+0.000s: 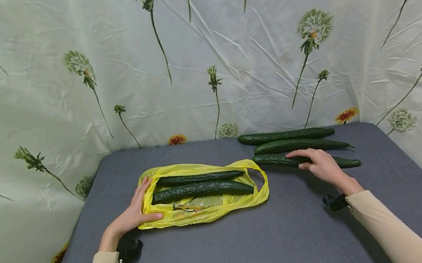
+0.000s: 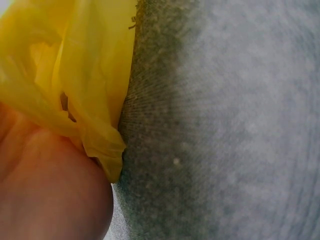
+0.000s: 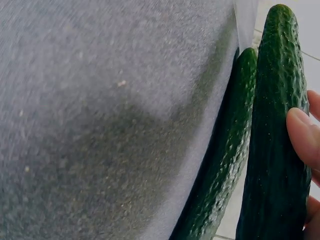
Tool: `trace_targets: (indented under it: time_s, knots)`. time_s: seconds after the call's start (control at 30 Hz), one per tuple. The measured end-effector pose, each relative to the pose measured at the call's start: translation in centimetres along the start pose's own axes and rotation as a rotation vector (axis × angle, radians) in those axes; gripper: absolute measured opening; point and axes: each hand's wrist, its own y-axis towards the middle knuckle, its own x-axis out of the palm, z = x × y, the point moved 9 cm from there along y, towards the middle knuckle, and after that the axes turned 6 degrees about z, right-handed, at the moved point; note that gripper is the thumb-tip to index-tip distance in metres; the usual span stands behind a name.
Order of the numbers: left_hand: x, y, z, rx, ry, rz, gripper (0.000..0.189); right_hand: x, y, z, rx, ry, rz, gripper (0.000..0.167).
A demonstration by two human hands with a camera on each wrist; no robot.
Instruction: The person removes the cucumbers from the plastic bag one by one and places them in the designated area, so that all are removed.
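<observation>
A yellow plastic bag (image 1: 206,214) lies open on the table, with two dark green cucumbers (image 1: 202,190) side by side in it. My left hand (image 1: 135,212) rests on the bag's left end, thumb on the near rim and straight fingers spread along the far side. Bunched yellow plastic lies against the palm in the left wrist view. To the right, my right hand (image 1: 321,168) grips the nearest of three loose cucumbers (image 1: 272,160) around its middle. The right wrist view shows the thumb (image 3: 302,135) across this cucumber (image 3: 275,150), its fingers partly hidden behind.
Two more cucumbers (image 1: 285,135) lie nearly parallel just beyond the held one, close to the table's back edge. The grey cloth-covered table (image 1: 243,251) reaches toward me. A pale flowered curtain (image 1: 199,102) hangs behind it and at both sides.
</observation>
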Motion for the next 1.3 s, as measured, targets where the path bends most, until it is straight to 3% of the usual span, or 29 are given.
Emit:
trace_targets:
  time_s: [0.97, 1.3]
  knots:
    - [0.1, 0.1, 0.0, -0.011, 0.006, -0.006, 0.103, 0.0, 0.7, 3.2, 0.03, -0.093, -0.03, 0.042]
    - [0.0, 0.0, 0.0, -0.012, 0.004, -0.004, 0.103, 0.2, 1.2, 4.2, 0.034, -0.035, -0.054, 0.046]
